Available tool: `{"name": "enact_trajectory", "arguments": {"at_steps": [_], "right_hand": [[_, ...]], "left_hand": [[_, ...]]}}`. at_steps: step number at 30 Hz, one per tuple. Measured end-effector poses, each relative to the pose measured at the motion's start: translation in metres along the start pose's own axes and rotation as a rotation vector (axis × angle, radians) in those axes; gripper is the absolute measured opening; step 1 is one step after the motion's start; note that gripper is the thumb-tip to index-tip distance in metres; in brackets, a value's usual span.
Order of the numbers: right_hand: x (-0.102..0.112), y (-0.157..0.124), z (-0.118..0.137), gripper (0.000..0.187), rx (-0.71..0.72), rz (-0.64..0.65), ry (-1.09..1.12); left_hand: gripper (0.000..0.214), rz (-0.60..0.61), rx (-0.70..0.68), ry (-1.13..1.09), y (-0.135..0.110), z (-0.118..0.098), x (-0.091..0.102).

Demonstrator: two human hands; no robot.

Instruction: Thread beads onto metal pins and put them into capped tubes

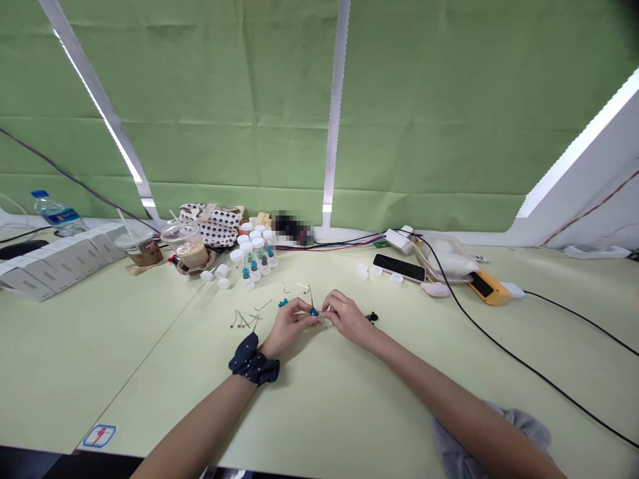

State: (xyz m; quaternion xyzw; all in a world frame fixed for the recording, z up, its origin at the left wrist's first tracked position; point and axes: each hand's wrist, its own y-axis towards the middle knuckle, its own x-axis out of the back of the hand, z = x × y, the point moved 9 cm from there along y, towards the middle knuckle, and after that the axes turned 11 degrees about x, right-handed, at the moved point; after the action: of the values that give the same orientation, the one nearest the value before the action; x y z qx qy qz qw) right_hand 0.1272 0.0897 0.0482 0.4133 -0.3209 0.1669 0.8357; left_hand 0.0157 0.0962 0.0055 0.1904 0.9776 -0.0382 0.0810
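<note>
My left hand (288, 324) and my right hand (345, 317) meet over the pale green table (150, 359). Both pinch a tiny blue part (314, 312) with a thin wire lead sticking up from it. The left wrist wears a dark dotted scrunchie (254, 361). Loose wire-legged parts (244, 321) lie just left of the hands, another small blue part (283, 303) lies behind them, and small black parts (372, 317) sit by the right hand.
Several capped clear vials (254, 256) and loose white caps (214, 274) stand behind. Two iced drinks (187, 245), a water bottle (54, 214), white boxes (50, 263), a phone (399, 267), an orange device (486, 286) and a black cable (524, 362) lie around.
</note>
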Motion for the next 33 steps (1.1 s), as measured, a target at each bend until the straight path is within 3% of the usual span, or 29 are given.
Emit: {"name": "enact_trajectory", "arguments": {"at_steps": [9,18,33], "right_hand": [[0.0,-0.003,0.014,0.012,0.003,-0.047,-0.091],[-0.009,-0.005,0.024,0.02,0.21,-0.042,-0.312],[-0.009,-0.01,0.032,0.022,0.329,-0.026,-0.495]], "left_hand": [[0.026,-0.027,-0.025,0.017,0.0,0.001,0.002],[0.027,-0.021,0.005,-0.027,-0.001,0.002,0.003],[0.026,0.07,0.032,-0.051,-0.003,-0.006,-0.005]]}}
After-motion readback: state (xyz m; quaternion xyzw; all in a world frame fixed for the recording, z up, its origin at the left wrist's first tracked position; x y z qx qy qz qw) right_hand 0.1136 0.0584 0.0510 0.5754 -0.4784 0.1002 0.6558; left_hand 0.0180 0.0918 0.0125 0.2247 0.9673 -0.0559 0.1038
